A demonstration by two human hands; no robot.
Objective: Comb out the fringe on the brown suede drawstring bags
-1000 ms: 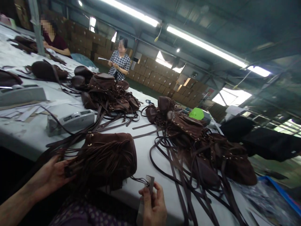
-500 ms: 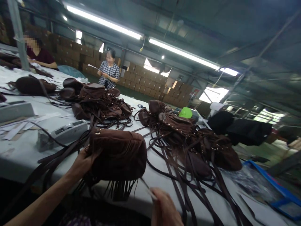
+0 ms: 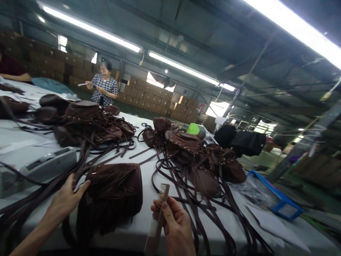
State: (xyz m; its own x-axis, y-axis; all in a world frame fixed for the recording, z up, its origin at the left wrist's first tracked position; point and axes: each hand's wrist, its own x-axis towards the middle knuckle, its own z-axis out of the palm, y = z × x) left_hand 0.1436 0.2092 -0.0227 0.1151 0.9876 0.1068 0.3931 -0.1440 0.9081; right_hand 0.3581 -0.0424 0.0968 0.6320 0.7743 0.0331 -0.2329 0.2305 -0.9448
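Observation:
A dark brown fringed bag [image 3: 117, 188] lies on its side near the table's front edge. At its left end is my left hand [image 3: 65, 195], with thumb and forefinger spread apart, beside or lightly touching the bag and its straps. My right hand [image 3: 173, 217] has closed on a pale comb [image 3: 157, 220], held upright to the right of the bag. Part of the comb's teeth shows between the fingers; its lower end runs down toward the frame's bottom edge.
More brown bags [image 3: 82, 113] are heaped at the left, others [image 3: 183, 145] at the right with long straps trailing forward. A grey tape dispenser [image 3: 50, 163] stands at left. A blue-rimmed bin [image 3: 286, 209] holds clear plastic. A co-worker [image 3: 105, 85] stands across the table.
The bag has been lowered onto the table and turned. My left hand has loosened from it. My right hand has risen and turned, bringing the comb into plain sight. The view has swung right.

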